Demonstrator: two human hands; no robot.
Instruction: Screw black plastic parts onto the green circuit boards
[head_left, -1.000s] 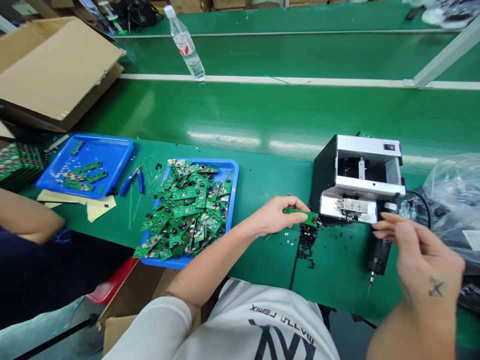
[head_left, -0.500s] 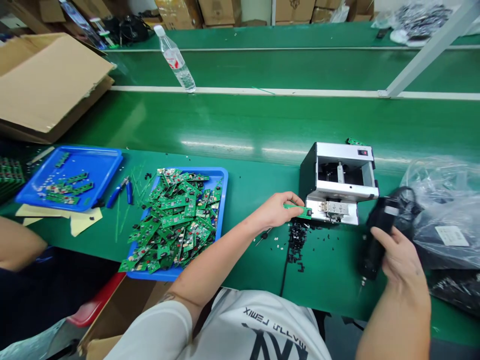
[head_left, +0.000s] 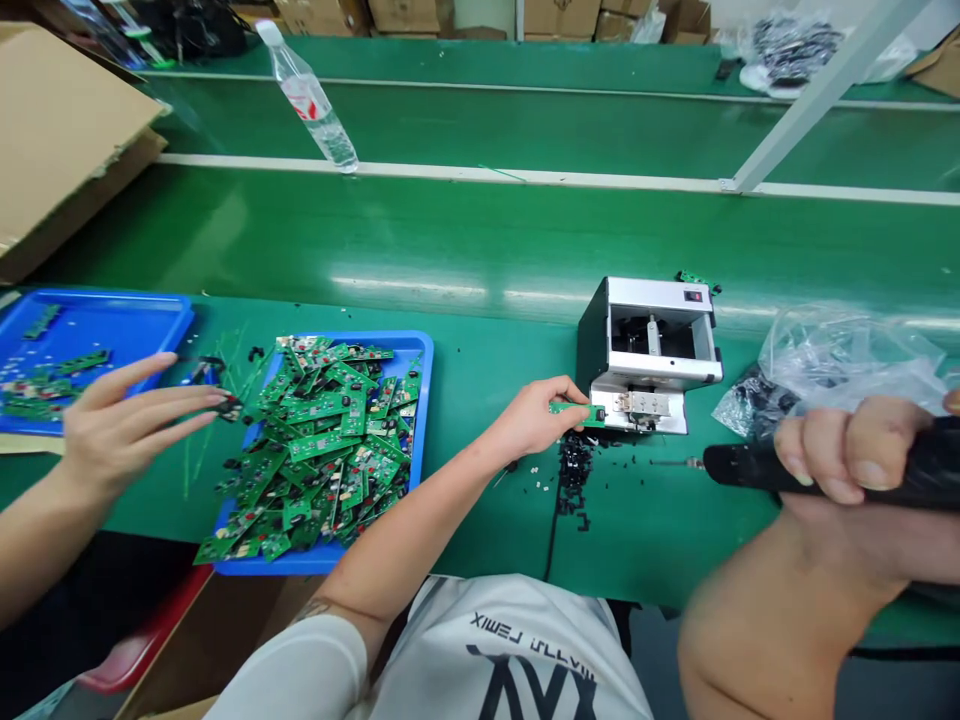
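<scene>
My left hand [head_left: 540, 412] pinches a small green circuit board [head_left: 595, 414] by its left part. The board's right end lies against the metal fixture [head_left: 646, 404] at the front of a silver and black bench machine [head_left: 658, 290]. My right hand [head_left: 855, 450] is wrapped round a black electric screwdriver [head_left: 757, 468], held above the right side of the bench. Its thin bit points left, below the machine and apart from the board. A heap of small black parts [head_left: 574, 462] lies just below my left hand.
Left of my arm stands a blue tray [head_left: 426, 400] piled with circuit boards [head_left: 322, 440]. A co-worker's hand [head_left: 124, 425] holds a small part beside it. Another blue tray [head_left: 161, 312], a water bottle [head_left: 311, 105] and clear plastic bags [head_left: 840, 355] stand around.
My right hand has raised the screwdriver and swung its bit from pointing down to pointing left. A co-worker's hand has come in at the left. My left hand still holds the board at the machine.
</scene>
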